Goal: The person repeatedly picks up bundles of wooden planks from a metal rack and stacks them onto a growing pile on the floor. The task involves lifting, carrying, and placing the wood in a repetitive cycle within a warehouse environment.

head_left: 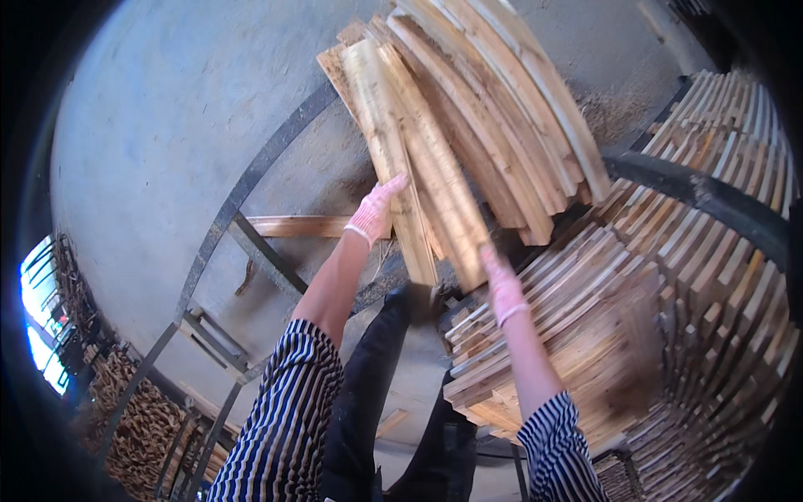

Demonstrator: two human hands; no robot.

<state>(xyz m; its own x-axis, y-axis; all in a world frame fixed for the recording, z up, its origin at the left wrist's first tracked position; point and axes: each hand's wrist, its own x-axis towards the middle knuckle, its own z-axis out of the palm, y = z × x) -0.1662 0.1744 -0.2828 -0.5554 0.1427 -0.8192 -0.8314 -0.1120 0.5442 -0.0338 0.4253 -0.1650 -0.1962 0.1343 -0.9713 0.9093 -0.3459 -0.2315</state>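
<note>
Two long, pale wooden planks lie side by side on top of a pile of boards. My left hand (378, 206), in a pink-and-white knit glove, is closed around the edge of the left plank (381, 130). The right plank (443, 180) slants beside it, and my right hand (503, 289), gloved alike and slightly blurred, grips its near right corner. Fingers under the wood are hidden. Beyond and to the right, several more boards (493, 109) are stacked, their edges appearing curved in this view.
On the right stand large stacks of wooden strips (552, 309), close to my right arm. A dark metal frame (219, 219) curves around on the left, with a loose board (297, 226) across it. Bundled sticks (134, 410) fill the lower left. A grey floor (192, 109) spreads behind.
</note>
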